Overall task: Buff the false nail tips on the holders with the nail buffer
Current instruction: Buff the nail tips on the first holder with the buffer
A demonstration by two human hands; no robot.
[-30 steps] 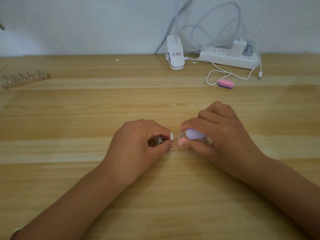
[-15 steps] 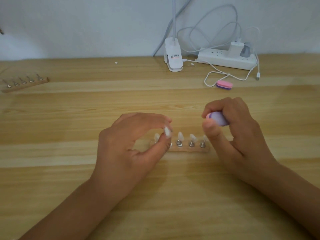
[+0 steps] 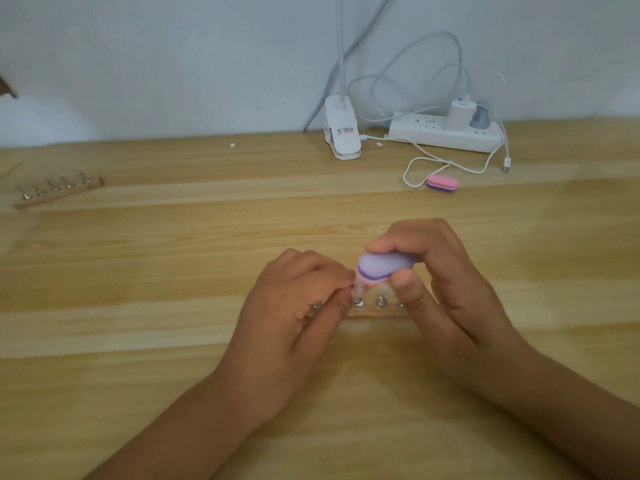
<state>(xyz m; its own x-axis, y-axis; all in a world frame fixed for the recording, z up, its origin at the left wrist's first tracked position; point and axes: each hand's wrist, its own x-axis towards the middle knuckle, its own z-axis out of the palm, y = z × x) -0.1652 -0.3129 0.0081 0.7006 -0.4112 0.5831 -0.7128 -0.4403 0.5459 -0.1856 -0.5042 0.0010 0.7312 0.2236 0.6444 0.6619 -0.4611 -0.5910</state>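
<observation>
Pressing down: the right hand [image 3: 450,289] grips the purple-and-pink nail buffer [image 3: 382,266], and its pink end touches a false nail tip [image 3: 358,292], which the left hand [image 3: 294,306] pinches. That tip stands on the wooden strip [image 3: 379,311] between both hands, with metal holders [image 3: 381,301] in a row. Far left, another strip [image 3: 59,195] carries five holders. A second buffer [image 3: 442,183] lies near the power strip [image 3: 440,136].

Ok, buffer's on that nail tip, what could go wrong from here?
The nail buffer in the right hand presses on a nail tip sitting on a thin metal holder; too much force could pop or tilt it. The left hand pinches that tip beside the buffer's edge, so a stroke might scrape its fingers. Neighbouring holders stand close and could get knocked.
</observation>
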